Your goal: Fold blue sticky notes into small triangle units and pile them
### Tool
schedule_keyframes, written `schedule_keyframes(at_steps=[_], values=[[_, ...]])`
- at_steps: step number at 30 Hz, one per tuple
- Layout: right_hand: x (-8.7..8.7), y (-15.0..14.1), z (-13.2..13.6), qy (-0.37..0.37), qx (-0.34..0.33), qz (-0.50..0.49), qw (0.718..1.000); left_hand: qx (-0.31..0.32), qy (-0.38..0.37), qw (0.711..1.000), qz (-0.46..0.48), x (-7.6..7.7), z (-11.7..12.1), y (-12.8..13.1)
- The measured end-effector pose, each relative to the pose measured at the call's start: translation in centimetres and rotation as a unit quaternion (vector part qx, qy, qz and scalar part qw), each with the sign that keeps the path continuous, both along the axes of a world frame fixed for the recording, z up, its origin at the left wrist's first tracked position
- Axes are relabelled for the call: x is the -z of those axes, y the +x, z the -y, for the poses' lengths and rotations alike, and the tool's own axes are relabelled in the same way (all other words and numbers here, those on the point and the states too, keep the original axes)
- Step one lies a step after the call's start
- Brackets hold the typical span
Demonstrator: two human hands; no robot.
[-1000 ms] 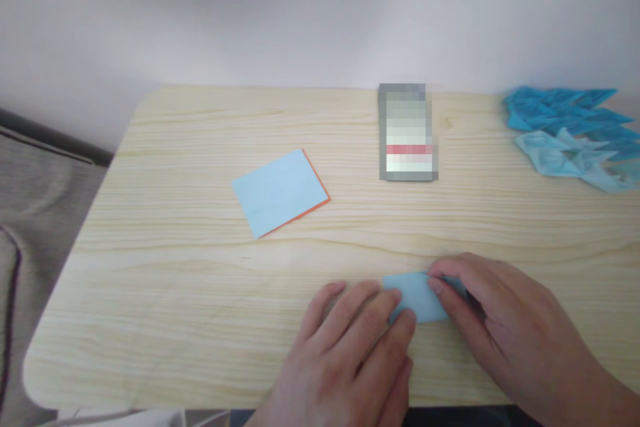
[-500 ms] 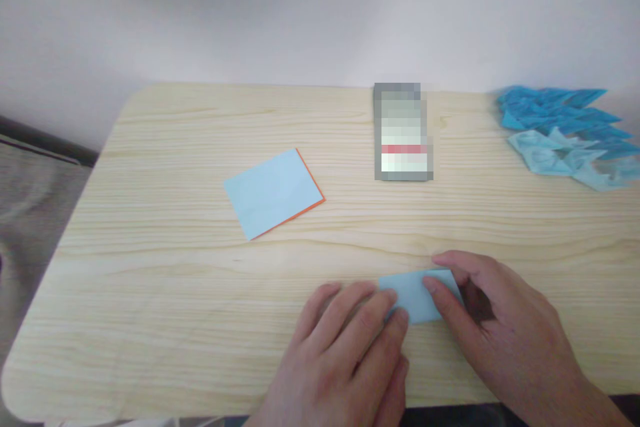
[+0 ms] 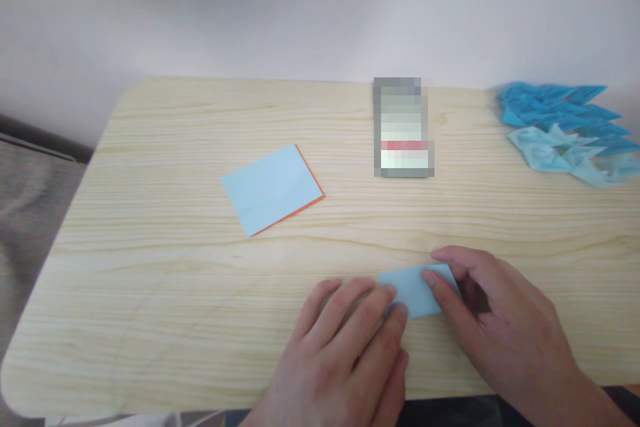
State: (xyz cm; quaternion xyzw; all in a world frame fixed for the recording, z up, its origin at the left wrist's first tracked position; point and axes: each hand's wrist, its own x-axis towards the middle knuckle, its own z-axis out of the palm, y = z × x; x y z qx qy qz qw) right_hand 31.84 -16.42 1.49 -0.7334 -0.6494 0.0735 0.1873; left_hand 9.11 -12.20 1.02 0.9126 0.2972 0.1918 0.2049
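Note:
A light-blue folded paper strip (image 3: 417,293) lies on the table at the lower right of centre. My left hand (image 3: 345,340) rests over its left end, fingers laid out flat and the fingertips pressing the paper down; that end is partly hidden. At the right end, the thumb of my right hand (image 3: 505,313) lies on top of the paper. The index finger of that hand is stretched out just beyond the far edge, apart from the thumb, so nothing is pinched between them.
A light-blue sheet stack (image 3: 273,190) with an orange edge lies left of centre on the wooden table (image 3: 165,267). Behind my hands is a blurred-out phone-like device (image 3: 404,127). Several folded blue paper pieces (image 3: 565,120) sit at the back right against the wall (image 3: 300,13).
My right thumb and index finger have parted from their pinch on the strip's far edge, uncovering its right end. My left hand stays on the paper. The view has shifted slightly.

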Motion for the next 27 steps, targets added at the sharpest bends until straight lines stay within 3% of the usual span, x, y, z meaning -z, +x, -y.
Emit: schedule_keyframes(at_steps=[14,20,23,27], values=[[1.1,-0.1,1.3,0.077,0.058,-0.016,0.995,0.009,-0.019,1.000,-0.012,-0.7,0.1,0.2],[0.6,-3.0,2.0,0.158,0.078,0.003,0.984,0.004,-0.030,0.999,-0.015,-0.9,0.3,0.3],[1.1,-4.3,2.5,0.139,0.059,0.002,0.989,0.002,-0.028,0.999,-0.018,-0.7,0.5,0.1],[1.8,-3.9,3.0,0.104,0.048,0.021,0.993,-0.009,-0.025,0.999,-0.020,-0.5,0.9,-0.1]])
